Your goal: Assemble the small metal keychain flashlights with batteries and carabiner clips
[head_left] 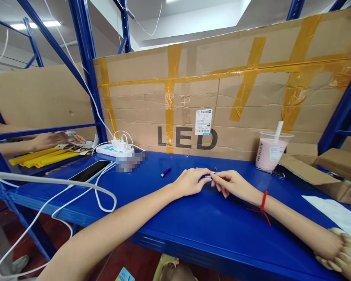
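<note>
My left hand (190, 182) and my right hand (229, 182) meet at the middle of a blue metal shelf (193, 218). Both pinch a small blue and silver object (208, 176) between their fingertips; it is too small to name. My right wrist wears a red string bracelet (263, 201). A small purple lighter-like object (165, 172) lies on the shelf just left of my left hand.
A taped cardboard sheet marked LED (222, 97) stands behind. A pink drink cup with a straw (271, 150) stands at the right, cardboard boxes (324, 171) beyond it. A phone (90, 171), white cables (76, 191) and a power strip (114, 150) lie left. Another person's hands (57, 139) work at far left.
</note>
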`<state>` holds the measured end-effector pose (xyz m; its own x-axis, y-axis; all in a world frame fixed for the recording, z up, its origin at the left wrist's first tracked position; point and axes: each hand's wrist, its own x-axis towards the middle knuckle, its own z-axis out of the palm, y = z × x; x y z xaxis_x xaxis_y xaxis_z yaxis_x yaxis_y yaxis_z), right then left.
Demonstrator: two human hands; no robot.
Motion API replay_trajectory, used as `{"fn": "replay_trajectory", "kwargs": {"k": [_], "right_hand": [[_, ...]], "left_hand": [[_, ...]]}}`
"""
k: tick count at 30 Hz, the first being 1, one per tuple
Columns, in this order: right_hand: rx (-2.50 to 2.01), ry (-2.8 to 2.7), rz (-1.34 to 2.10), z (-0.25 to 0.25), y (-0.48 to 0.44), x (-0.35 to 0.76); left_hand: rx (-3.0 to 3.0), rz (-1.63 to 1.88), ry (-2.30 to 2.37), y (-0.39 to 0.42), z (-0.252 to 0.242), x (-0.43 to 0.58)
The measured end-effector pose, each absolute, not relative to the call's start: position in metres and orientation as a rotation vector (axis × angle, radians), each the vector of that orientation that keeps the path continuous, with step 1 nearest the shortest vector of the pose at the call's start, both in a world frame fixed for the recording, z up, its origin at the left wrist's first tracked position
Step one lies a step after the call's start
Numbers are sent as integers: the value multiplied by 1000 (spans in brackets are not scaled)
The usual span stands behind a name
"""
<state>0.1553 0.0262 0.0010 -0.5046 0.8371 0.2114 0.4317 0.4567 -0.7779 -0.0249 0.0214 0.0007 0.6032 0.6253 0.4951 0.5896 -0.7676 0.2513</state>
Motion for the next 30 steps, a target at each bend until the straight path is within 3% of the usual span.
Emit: {"fn": "replay_trajectory", "kwargs": {"k": [12,30], "right_hand": [[-1049,-2110,896,1,27,155],[-1130,-2287,602,-2,32,161]], "left_hand": [[2736,893,1072,19,3,-25],[2750,806,1111,19,3,-25]]}}
